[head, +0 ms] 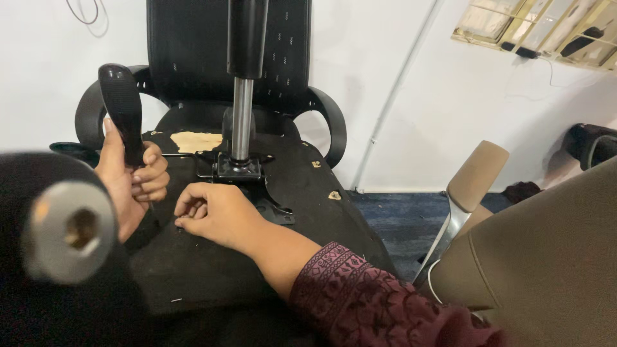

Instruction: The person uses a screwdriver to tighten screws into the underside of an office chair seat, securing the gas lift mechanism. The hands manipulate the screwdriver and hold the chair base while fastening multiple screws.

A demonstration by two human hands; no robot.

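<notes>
A black office chair lies upturned in front of me, its seat underside [212, 257] facing up. A chrome gas cylinder [241, 119] rises from the metal mechanism plate [239, 168] at the seat's middle. My left hand [132, 183] is wrapped around a black handle-shaped part [122, 109] that stands upright at the seat's left edge. My right hand [215, 215] rests on the seat underside just left of the plate, fingers curled and pinched against the surface; whether they hold something small is hidden. A blurred black piece with a grey round hub [67, 231] fills the near left.
The chair's two black armrests [331, 122] curve against the white wall behind. A tan chair [553, 257] with a padded armrest [477, 175] stands close at the right. Blue carpet [398, 215] shows between them. A torn patch of foam [196, 141] shows on the seat bottom.
</notes>
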